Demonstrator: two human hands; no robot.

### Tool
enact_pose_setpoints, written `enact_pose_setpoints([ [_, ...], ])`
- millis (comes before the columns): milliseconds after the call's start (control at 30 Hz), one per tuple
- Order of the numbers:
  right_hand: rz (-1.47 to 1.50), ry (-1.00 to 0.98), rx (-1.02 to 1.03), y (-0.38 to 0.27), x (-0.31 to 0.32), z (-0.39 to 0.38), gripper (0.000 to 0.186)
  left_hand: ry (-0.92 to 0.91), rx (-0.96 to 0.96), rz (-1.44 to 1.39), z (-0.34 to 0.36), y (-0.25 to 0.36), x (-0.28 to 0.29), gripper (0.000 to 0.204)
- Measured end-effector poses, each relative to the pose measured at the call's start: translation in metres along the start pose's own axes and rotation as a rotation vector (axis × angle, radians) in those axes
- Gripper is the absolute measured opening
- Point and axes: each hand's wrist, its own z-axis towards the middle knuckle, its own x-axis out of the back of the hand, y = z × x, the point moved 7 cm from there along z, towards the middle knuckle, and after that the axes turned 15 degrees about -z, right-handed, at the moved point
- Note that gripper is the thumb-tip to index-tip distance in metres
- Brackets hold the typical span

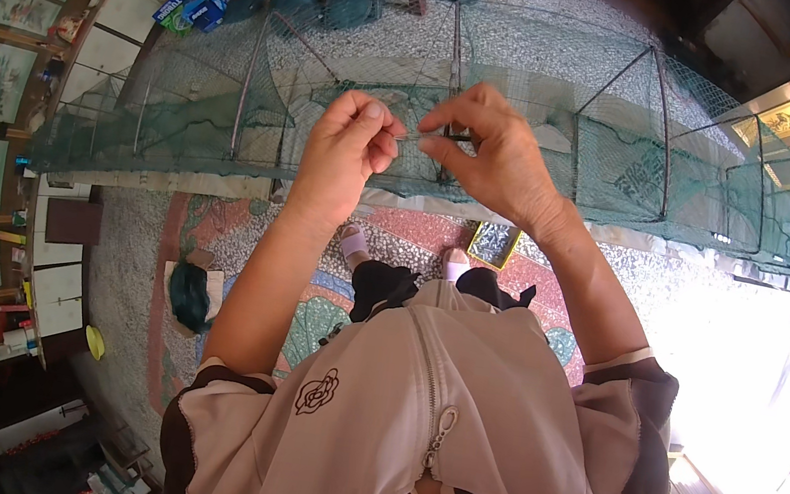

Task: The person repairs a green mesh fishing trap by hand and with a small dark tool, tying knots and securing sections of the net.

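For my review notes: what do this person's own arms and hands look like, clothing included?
The left hand and right hand are bare, with no gloves or watch visible. The forearms are uncovered too. The left sleeve and right sleeve are short, beige with dark brown panels, matching a beige top with a front zipper and dark flower outline.
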Motion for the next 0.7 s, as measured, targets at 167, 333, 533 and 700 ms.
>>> enact_pose_setpoints([
  [167,-0.163,0.024,0.032,-0.007,0.0,0.002,0.013,-0.025,0.001,0.018,-0.003,0.0,-0.002,0.014],
  [333,-0.056,0.307,0.304,-0.051,0.017,0.023,0.01,0.024,-0.084,0.205,-0.005,0.005,-0.018,0.015],
  [533,0.713,0.314,0.289,-0.074,0.067,0.045,0.011,-0.068,-0.138,0.494,-0.005,-0.003,-0.035,0.015],
  [700,0.825,0.346,0.422,-0.079,0.14,0.046,0.021,-0.043,-0.347,0.627,-0.013,-0.004,-0.048,0.01],
])
